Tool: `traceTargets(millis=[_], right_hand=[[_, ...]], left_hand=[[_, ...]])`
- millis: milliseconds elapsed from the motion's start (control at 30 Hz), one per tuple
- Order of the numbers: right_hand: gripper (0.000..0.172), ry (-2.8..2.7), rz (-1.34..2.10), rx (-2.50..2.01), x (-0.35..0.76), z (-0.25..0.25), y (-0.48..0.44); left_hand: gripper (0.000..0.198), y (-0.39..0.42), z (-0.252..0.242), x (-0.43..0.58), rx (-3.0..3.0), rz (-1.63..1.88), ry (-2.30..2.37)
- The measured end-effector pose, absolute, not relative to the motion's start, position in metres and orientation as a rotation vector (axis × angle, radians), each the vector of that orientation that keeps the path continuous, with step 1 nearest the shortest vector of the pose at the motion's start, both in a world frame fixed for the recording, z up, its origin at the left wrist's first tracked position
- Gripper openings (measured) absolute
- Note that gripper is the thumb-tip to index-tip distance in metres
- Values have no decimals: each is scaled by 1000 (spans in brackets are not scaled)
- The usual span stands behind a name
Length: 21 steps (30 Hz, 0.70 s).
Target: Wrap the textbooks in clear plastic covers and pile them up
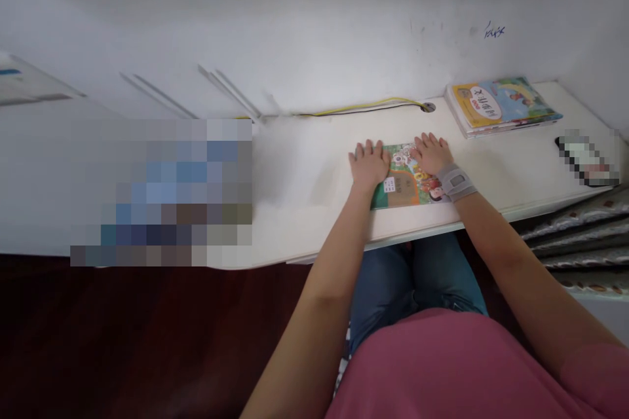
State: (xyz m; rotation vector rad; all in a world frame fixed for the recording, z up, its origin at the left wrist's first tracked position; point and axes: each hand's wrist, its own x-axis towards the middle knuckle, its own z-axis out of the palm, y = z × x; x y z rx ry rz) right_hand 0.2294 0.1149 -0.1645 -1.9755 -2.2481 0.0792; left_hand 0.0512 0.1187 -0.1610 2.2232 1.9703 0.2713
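Observation:
A colourful picture-covered book lies flat and closed on the white desk. Its cover is green, brown and orange with cartoon figures and a small white label. My left hand rests flat on its upper left corner, fingers spread. Across its upper right part lies my right hand, palm down with the fingers stretched out. A grey band with a dark rectangle circles my right wrist. The hands cover parts of the cover.
A stack of books sits at the back right, near the wall. A phone, partly blurred, lies at the desk's right end. A yellow and a black cable run along the wall into a round hole. The left side is pixelated.

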Motion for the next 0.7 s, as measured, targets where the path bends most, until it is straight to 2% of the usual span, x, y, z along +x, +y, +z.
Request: traceTargets(millis=[333, 500, 700], right_hand=[[52, -2291, 24, -2020, 229, -152, 113], [48, -2476, 96, -1722, 173, -145, 106], [53, -2469, 42, -1723, 166, -158, 108]], left_hand=[[57, 104, -162, 45, 2107, 319, 2165], [59, 104, -160, 43, 2100, 277, 2132], [59, 108, -162, 38, 2103, 303, 2095]])
